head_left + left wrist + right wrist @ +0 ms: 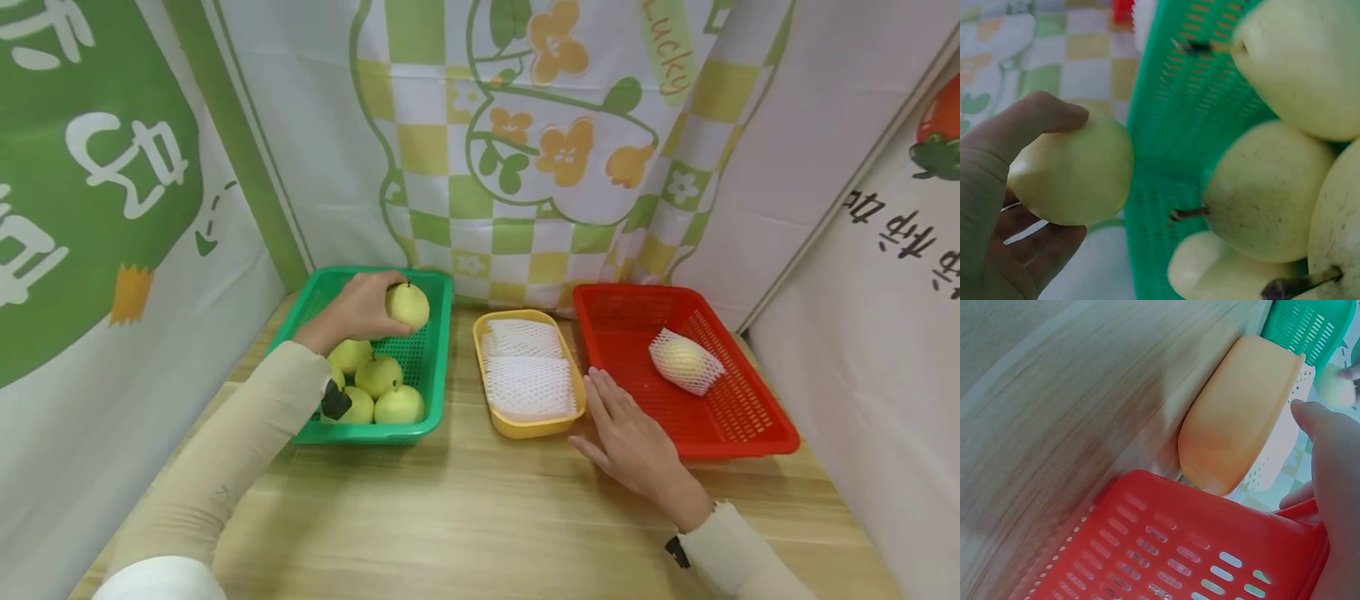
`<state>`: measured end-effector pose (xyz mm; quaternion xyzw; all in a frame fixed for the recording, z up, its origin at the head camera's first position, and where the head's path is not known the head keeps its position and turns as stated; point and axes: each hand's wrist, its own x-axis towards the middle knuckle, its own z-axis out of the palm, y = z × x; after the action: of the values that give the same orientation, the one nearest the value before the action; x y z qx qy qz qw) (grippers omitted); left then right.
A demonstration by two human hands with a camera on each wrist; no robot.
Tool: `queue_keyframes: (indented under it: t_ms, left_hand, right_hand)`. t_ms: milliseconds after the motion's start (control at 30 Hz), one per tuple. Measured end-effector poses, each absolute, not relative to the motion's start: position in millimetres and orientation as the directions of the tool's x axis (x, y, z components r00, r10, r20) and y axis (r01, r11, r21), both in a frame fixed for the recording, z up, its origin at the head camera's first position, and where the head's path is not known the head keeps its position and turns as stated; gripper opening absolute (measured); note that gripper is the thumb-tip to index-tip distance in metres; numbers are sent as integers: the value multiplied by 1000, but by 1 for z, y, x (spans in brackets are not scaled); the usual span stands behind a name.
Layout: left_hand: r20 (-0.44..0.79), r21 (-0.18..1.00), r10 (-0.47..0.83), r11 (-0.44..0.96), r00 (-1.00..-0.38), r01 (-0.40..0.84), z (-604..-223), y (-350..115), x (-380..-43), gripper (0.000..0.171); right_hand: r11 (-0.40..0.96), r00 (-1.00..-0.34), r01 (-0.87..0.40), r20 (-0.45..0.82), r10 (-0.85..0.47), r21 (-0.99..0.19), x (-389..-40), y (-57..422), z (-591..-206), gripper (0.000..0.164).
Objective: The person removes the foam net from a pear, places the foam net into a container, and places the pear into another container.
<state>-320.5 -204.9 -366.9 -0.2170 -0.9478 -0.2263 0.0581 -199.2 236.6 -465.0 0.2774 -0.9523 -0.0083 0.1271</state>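
My left hand (pixel 365 307) grips a pale yellow-green pear (pixel 409 306) over the far part of the green basket (pixel 437 350). In the left wrist view the thumb lies over the top of this pear (pixel 1079 172) and the fingers pass beneath it. Several more pears (pixel 378 375) sit in the near half of that basket. My right hand (pixel 633 442) has its fingers straight and holds nothing. It hovers between the yellow tray (pixel 525 428) and the red basket (pixel 750 392). White foam net sleeves (pixel 531 387) lie stacked in the tray.
One pear in a foam net (pixel 684 361) lies inside the red basket at the right. All three containers stand on a wooden table (pixel 480 517). Behind them hangs a checked curtain (pixel 540 167), and printed cloth walls close in both sides.
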Motion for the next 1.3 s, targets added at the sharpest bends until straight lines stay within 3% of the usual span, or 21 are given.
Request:
queue_keyframes:
  t_ms: [233,467,933,1300]
  left_hand:
    - [-5,357,372,868,-928,346,-393,-211,-345,73]
    - [-131,313,306,915,-943,253,-409,-214,-351,73]
    - [-152,229,282,942,-947,244,-411,-213,-350,67]
    - [-174,229,249,951,-953,207,-401,-215,-347,71]
  right_hand:
    - [843,-810,-530,240,-536,95,-200,234,-467,94]
    - [843,-809,-532,242,-535,84,-200,233,-468,94]
    - [846,-811,-521,244,-531,110,-202,236,-465,93]
    - [853,-822,-509,231,-521,113,-202,240,-466,93]
